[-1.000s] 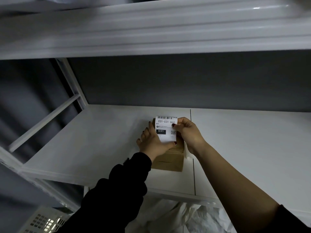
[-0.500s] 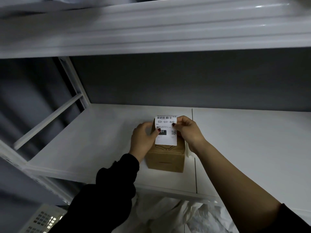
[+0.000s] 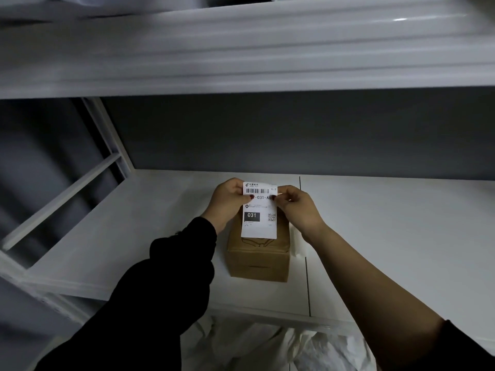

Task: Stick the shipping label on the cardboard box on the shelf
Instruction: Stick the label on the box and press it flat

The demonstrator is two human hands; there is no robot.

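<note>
while both hands pinch the top corners of a white shipping label point(image 3: 259, 210), the sheet hangs flat over the top of a small brown cardboard box point(image 3: 258, 254), which sits near the front edge of a white shelf point(image 3: 150, 226), a little below the middle of the view. the left hand point(image 3: 227, 203), coming from a black sleeve point(image 3: 160, 285) at 7 o'clock, has its fingers point(image 3: 239, 189) closed narrowly on the label's upper left corner, thumb on the printed face. the right hand point(image 3: 298, 207), on a bare forearm reaching in from 4 o'clock, nips the upper right corner in the same way. holding by the two top corners likely keeps the label taut and square, so it can be lined up with the box before it is pressed down. the label's lower edge lies over the box top at 6 o'clock of the hands; whether it already touches the cardboard cannot be told. a barcode, the code "031" and a small square code face the viewer, so the sticky side would face the box. a thin strip of pale paper point(image 3: 296, 242) lies just beside the box at its 3 o'clock. another shelf board point(image 3: 241, 49) spans the top of the view, and crumpled white sheeting point(image 3: 254, 344) shows below the shelf at 6 o'clock. the label appears not yet smoothed on.
</note>
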